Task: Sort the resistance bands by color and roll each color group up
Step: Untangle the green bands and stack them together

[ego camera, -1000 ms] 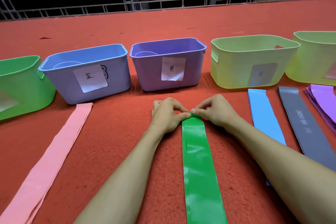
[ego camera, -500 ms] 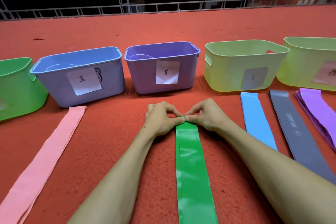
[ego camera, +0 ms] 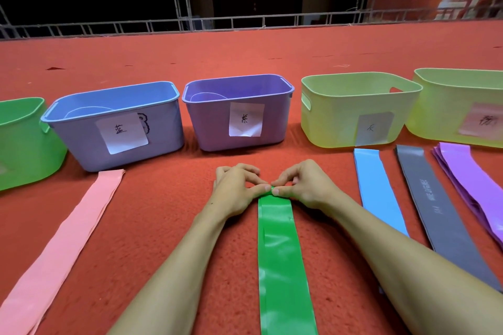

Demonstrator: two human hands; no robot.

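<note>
Glossy green band (ego camera: 283,253) lies on rough red carpet (ego camera: 163,226); behind it, smooth plastic bins (ego camera: 236,128) carry matt paper labels (ego camera: 246,119).

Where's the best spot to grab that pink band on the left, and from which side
Take the pink band at its far end, the squared edge by the blue bin, coming down from above and pinching both corners. It lies flat and straight, so an end will probably lift more cleanly than the middle, and its near end runs out of view.
</note>
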